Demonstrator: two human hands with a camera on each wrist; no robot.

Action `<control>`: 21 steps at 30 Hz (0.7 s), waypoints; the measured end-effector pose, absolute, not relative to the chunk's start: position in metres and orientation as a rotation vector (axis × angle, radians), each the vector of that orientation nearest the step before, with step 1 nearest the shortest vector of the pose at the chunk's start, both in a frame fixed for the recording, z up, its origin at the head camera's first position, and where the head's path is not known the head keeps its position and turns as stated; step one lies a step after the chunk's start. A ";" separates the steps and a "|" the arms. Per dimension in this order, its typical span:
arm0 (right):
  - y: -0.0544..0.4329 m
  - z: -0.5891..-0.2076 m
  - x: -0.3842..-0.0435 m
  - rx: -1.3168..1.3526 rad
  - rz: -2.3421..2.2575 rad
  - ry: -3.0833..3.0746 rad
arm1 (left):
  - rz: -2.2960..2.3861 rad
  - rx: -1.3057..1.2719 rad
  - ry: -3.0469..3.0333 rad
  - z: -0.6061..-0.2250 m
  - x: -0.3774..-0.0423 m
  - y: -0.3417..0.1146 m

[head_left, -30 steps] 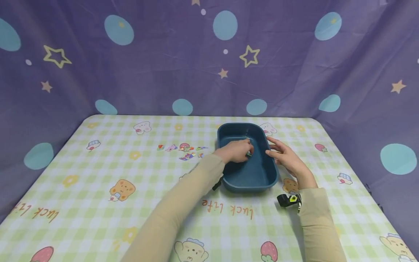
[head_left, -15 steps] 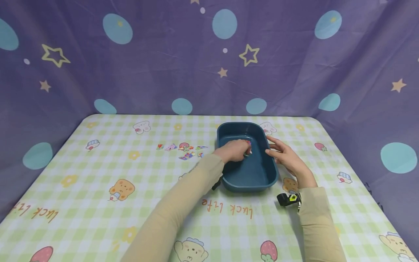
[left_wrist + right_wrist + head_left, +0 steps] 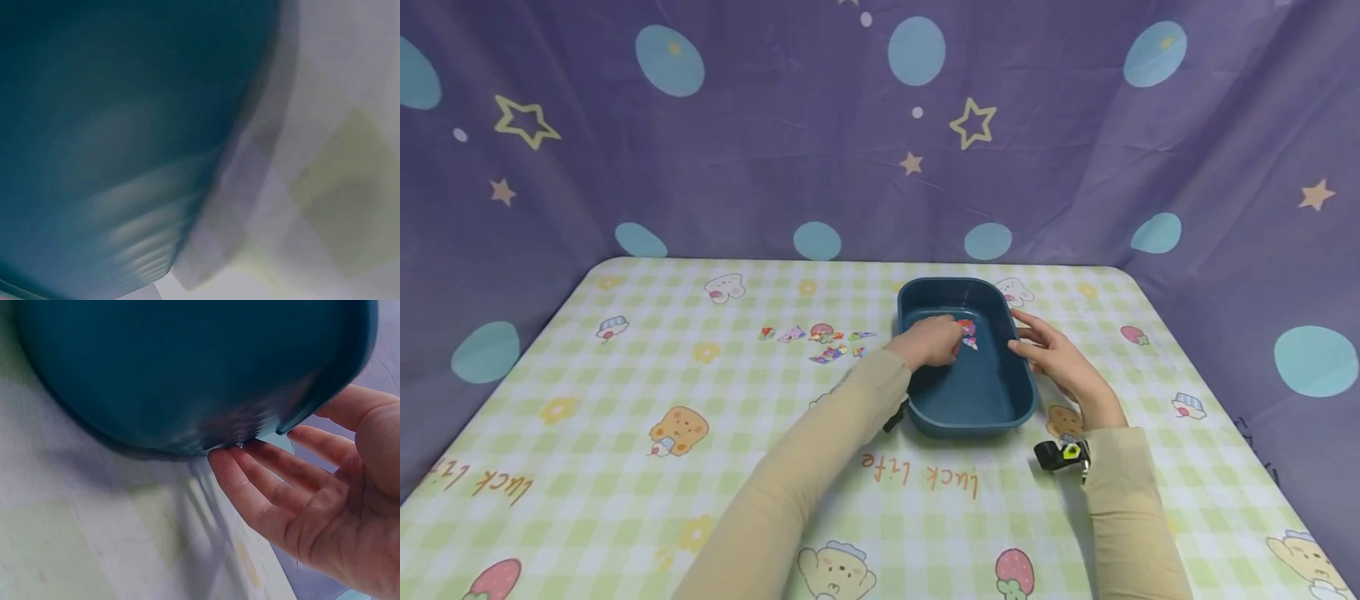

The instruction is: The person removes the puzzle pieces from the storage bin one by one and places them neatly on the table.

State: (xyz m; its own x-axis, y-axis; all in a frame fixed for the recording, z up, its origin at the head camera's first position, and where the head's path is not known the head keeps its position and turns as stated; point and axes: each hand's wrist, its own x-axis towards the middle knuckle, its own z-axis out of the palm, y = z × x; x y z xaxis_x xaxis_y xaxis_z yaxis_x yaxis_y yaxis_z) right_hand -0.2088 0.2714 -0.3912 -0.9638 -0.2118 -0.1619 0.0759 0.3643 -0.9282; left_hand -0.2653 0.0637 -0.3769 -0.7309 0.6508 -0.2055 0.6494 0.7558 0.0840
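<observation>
Head view: a deep blue-green tray, rectangular with rounded corners and plastic-looking, stands on the green-and-white checked surface, right of its middle and nearer the far edge. Inside, towards the tray's far half, lie small flat pieces in red, pink and white, just beyond the fingers of the left hand. That hand reaches over the tray's left rim, knuckles up and fingers bent down; the fingertips are hidden, so I cannot tell whether its grip is clenched or has a piece in it. How many pieces the hand covers is also hidden. Left of the tray, towards the surface's far edge, lies a loose group of small flat multicoloured pieces, too small to read their pictures. The right hand touches the tray's right side, its grip loose. The surface's near corners are cut off.

Left wrist view: the tray's wall, blurred, fills the left, with pale ribbed marks low down; a pink speck in the lower left corner is too small to identify.

Right wrist view: relaxed, nearly straight fingers rest against the tray's outer wall; the thumb's tip is hidden behind the rim.
</observation>
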 end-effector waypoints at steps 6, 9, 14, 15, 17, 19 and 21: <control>0.272 -0.392 -0.210 -0.113 -1.633 2.374 | 0.023 1.047 2.735 -0.370 -0.262 0.061; 0.272 -0.392 -0.210 -0.117 -1.629 2.376 | 0.110 1.086 2.749 -0.366 -0.259 0.057; 0.272 -0.393 -0.209 -0.125 -1.625 2.375 | 0.228 1.126 2.794 -0.359 -0.255 0.045; 0.272 -0.393 -0.209 -0.123 -1.626 2.374 | 0.242 1.130 2.796 -0.357 -0.255 0.042; 0.272 -0.393 -0.209 -0.119 -1.625 2.377 | 0.281 1.142 2.798 -0.354 -0.254 0.038; 0.272 -0.393 -0.210 -0.118 -1.625 2.378 | 0.323 1.153 2.792 -0.351 -0.254 0.033; 0.273 -0.393 -0.210 -0.117 -1.625 2.378 | 0.379 1.148 2.787 -0.349 -0.254 0.027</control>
State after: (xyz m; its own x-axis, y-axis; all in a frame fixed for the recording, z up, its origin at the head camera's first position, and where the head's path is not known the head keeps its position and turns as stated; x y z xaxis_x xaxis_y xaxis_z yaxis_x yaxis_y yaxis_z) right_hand -0.2097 0.2726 -0.3926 -0.9633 -0.2107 -0.1664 0.0785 0.3717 -0.9250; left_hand -0.2539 0.0271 -0.3493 -0.7098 0.7044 -0.0008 0.6786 0.6842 0.2672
